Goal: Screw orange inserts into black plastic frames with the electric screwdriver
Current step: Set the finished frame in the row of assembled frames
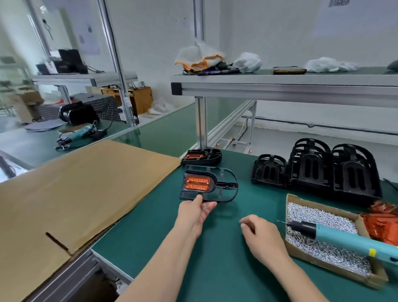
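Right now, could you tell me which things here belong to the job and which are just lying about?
Job: black frame, orange insert, electric screwdriver, screw box, stacked frames, loose inserts, finished frame.
Lying about: cardboard sheet, phone, gloves, grinder.

The left hand (197,212) pinched the near edge of a black frame (224,185) with an orange insert (197,183) over the green table (215,258), the right hand (261,237) loosely curled near the electric screwdriver (344,239) lying across the screw box (363,226).

Nothing here is legible: the sheets (89,41) on the far left wall, the patterned paper (338,2) at far right and the yellow label (372,252) on the near-right electric screwdriver (344,237) are all too blurred to read.
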Available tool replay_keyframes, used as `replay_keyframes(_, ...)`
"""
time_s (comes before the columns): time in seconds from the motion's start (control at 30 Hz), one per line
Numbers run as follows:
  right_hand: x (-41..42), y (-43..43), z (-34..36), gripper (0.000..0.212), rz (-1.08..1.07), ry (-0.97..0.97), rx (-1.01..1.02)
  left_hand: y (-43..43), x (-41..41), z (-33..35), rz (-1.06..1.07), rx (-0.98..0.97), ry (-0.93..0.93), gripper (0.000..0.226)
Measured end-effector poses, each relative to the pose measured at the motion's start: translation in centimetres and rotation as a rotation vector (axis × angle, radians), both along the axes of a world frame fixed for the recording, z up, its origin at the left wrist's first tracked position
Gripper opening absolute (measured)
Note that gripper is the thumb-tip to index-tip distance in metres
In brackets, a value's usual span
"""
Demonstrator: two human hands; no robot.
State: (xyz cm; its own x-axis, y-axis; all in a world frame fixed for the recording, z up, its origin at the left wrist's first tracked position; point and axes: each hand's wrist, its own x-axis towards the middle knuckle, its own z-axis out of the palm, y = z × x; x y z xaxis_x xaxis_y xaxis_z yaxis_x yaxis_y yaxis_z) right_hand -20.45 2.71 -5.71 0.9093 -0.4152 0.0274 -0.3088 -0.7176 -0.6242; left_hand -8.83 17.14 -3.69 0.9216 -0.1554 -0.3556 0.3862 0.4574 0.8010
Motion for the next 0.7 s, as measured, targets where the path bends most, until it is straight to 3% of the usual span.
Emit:
replay_keyframes(0.17,0.3,0.3,-0.6,0.013,-0.067,-0.038,-0.104,-0.8,3.2,-0.3,-0.013,0.091,-0.019,0.013)
replay_keyframes(0.37,1.2,0.9,-0.4,0.038,-0.078,-0.109,-0.001,-0.2,7.4,-0.7,-0.003,0.159,0.034,0.01)
replay_keyframes(0.53,1.7,0.8,-0.4,0.037,-0.057,-0.145,0.015,-0.6,10.2,-0.8,0.035,0.091,0.021,0.032)
replay_keyframes(0.7,1.9,0.9,-0.3,0.031,-0.035,-0.139,0.064,-0.5,11.9,-0.5,0.085,0.103,0.053,0.031)
